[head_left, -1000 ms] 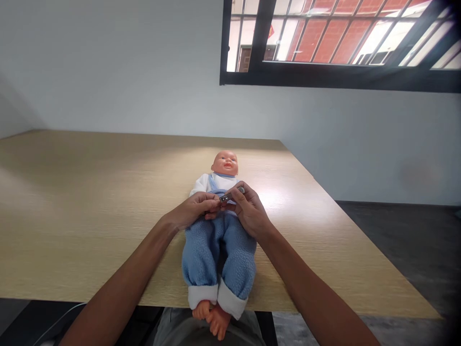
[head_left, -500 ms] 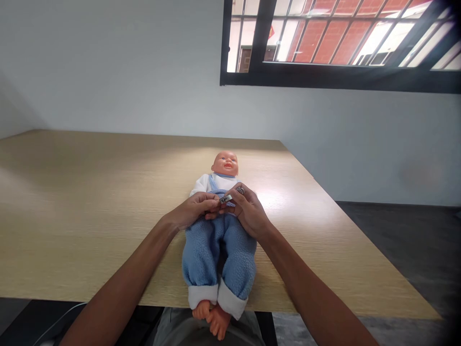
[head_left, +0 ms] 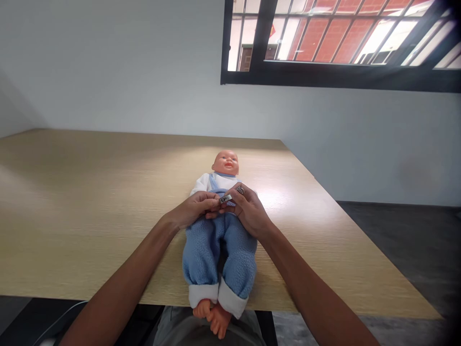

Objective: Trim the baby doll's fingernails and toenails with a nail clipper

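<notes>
Right hand (head_left: 252, 214) hides part of metal tool (head_left: 225, 198); what left hand (head_left: 197, 208) pinches too small to read. Doll (head_left: 220, 240) partly covered at belly. Window (head_left: 338, 38) cropped top, right.

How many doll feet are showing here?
2. One foot pokes from the left cuff as pictured; the other foot, slightly lower in the picture, pokes from the right cuff. Neither seems hidden.
</notes>
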Demonstrator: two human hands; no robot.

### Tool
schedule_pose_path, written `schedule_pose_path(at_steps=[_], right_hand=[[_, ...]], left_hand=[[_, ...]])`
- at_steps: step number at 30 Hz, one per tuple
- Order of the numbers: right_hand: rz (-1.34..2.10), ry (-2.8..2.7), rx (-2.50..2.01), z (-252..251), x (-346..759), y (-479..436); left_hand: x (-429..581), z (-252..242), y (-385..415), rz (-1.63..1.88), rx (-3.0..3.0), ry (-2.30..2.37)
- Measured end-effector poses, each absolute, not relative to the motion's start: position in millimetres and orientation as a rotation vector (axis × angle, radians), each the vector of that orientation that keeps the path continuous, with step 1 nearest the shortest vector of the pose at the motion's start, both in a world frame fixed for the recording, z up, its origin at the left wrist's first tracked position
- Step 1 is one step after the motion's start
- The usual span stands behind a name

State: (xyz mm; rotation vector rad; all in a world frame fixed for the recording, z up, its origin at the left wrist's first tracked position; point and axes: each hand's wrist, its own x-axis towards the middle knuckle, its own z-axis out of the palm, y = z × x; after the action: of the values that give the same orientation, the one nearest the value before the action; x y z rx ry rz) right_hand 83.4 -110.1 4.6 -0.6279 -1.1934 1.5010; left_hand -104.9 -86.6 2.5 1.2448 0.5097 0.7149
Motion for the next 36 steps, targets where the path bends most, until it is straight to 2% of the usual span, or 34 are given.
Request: schedule_pose_path(at_steps=[36], right_hand=[[1.499,-1.168,-0.587,-0.1,83.6,-109.8]], left_hand=[[-106.4,-1.6,-85.0,0.715,1.305,0.455]])
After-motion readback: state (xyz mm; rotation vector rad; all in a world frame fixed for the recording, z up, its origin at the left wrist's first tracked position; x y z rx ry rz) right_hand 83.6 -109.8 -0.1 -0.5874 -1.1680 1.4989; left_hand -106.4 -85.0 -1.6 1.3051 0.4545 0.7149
